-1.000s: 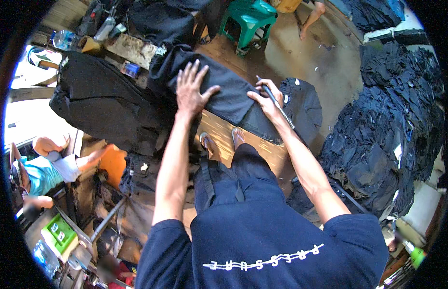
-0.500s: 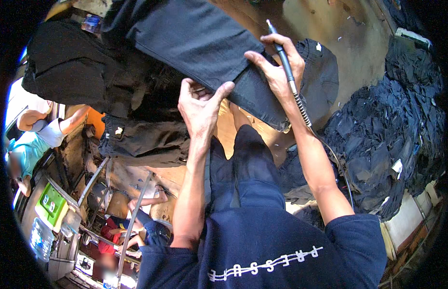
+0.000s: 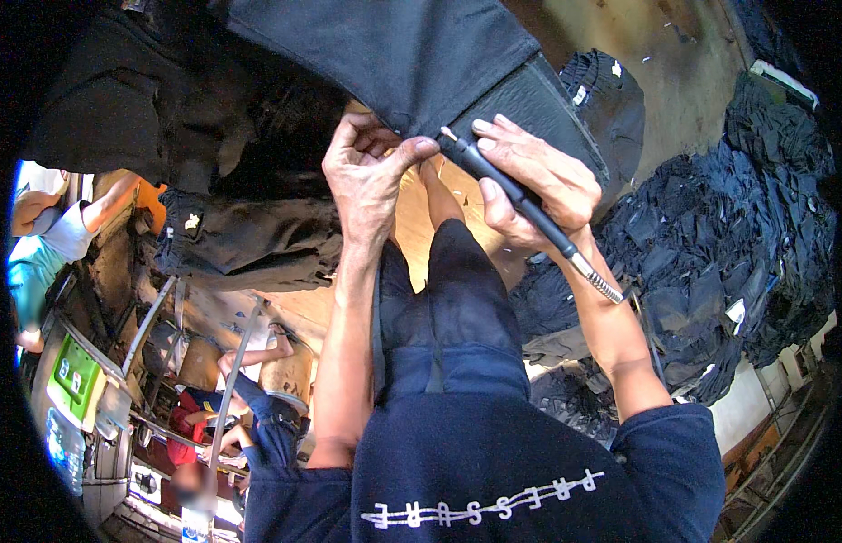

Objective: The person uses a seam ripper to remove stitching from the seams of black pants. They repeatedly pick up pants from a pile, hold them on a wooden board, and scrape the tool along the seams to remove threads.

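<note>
Head view: left hand [image 3: 371, 176] fingers pinch dark trouser hem [image 3: 421, 122]; right hand [image 3: 529, 185] fingers clamp pen-shaped tool [image 3: 520, 208].

left hand [image 3: 366, 176] pinching, right hand [image 3: 529, 185] gripping

Our left hand [image 3: 368, 181] pinches the lower edge of a dark denim garment [image 3: 394, 54] between thumb and fingertips, while our right hand [image 3: 529, 185], just beside it, is closed around a black pen-shaped rotary tool [image 3: 516, 199] whose tip sits at the same fabric edge, close to the left thumb, and whose ribbed metal cable end [image 3: 602, 285] runs out past the right wrist. Beyond the right forearm lies a heap of dark blue garments [image 3: 737, 226], well apart from both hands. Beyond the left forearm another dark garment [image 3: 249, 240] hangs over a bench edge, and below it other people [image 3: 240, 398] are seated.
</note>
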Demonstrator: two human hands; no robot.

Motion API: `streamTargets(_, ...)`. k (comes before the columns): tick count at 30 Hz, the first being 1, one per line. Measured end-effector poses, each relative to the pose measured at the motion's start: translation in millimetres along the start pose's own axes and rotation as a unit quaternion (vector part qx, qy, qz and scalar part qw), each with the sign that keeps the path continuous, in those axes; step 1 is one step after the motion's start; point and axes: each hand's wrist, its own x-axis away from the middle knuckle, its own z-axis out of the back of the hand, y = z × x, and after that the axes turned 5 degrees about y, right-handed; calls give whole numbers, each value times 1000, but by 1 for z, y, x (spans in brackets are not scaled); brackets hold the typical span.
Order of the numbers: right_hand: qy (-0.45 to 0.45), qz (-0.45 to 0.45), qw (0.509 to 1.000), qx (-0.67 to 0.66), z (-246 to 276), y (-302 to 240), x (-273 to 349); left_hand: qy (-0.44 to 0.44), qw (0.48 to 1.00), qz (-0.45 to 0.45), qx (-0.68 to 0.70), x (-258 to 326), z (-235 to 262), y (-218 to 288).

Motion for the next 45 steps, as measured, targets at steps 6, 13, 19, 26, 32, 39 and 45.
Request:
streamTargets(6,-47,12,999,-5,0,0,0,-12,1000,-23,7,-2,0,-4)
streamTargets(13,-47,8,999,6,-2,1,-1,-20,999,-27,14,-2,1,-5)
streamTargets(19,-26,-4,1000,12,-3,-1,0,-13,999,-31,-4,-4,1,-4)
streamTargets(26,-22,-8,999,30,-1,-1,0,-12,999,-36,11,-3,0,-7)
streamTargets(32,-11,-27,999,42,-1,-1,0,-5,999,-35,6,-3,0,-7)
streamTargets(39,17,-29,997,66,-1,2,1,-6,1000,-28,-1,-3,1,-8)
streamTargets(45,4,-24,999,47,-1,1,1,-14,999,-30,35,-4,1,-11)
